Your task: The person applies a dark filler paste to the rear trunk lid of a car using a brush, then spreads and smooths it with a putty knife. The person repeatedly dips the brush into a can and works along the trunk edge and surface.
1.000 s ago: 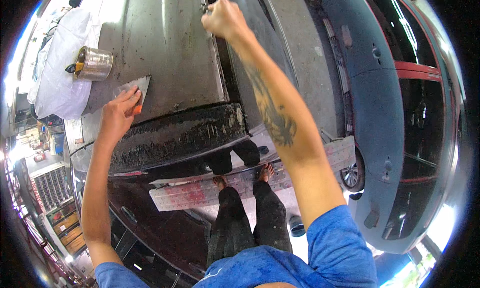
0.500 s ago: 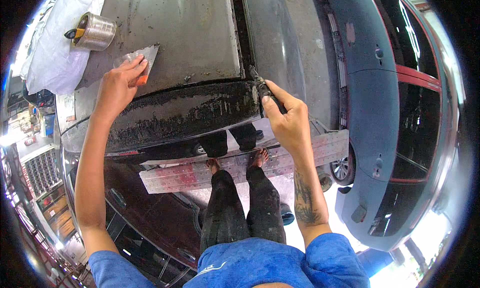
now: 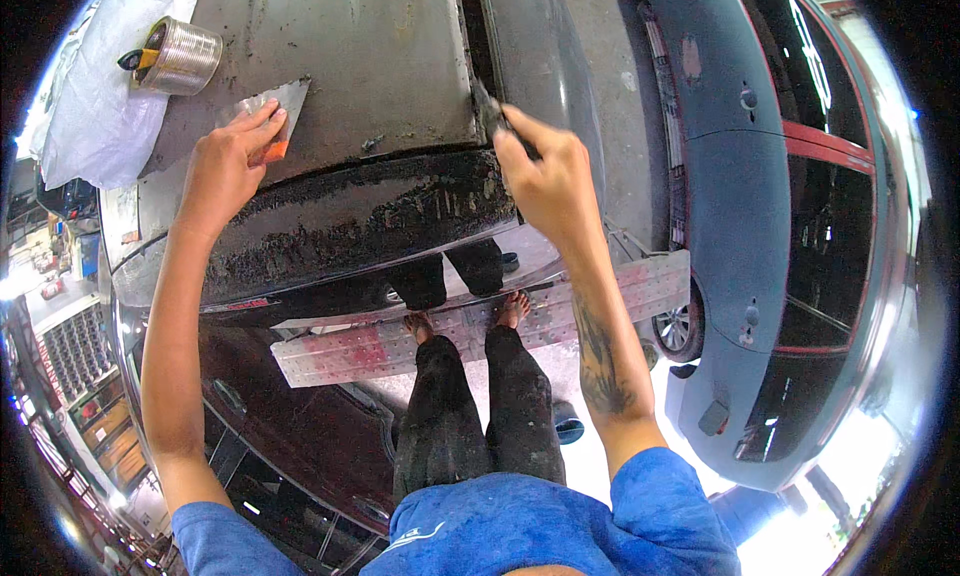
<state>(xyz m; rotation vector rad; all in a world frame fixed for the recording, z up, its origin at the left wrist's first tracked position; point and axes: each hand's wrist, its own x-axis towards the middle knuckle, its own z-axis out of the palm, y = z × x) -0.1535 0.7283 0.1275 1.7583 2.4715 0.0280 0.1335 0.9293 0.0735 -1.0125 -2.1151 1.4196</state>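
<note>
My right hand (image 3: 545,171) is closed round the dark handle of a narrow-bladed scraper (image 3: 487,108). Its tip points at the dark groove (image 3: 472,26) along the right side of the grey car roof panel (image 3: 350,46). Over the panel's left part, my left hand (image 3: 228,161) grips a thin grey sheet (image 3: 290,96) with an orange patch beside the fingers. Dark crumbs lie along the sheet's far edge. A blackened, flaking strip (image 3: 370,211) crosses the car's near edge. Small loose bits of dirt are scattered on the panel.
An open tin (image 3: 190,61) with a yellow-and-black handle in it stands at the upper left, by white plastic sheeting (image 3: 105,86). My bare feet stand on a perforated plank (image 3: 470,321). A grey-blue car (image 3: 715,176) is at right, a dark red car (image 3: 290,426) at lower left.
My right hand has moved away from me and slightly left, carrying the scraper along the groove. The left hand keeps its hold on the sheet; the whole view has shifted a little.
</note>
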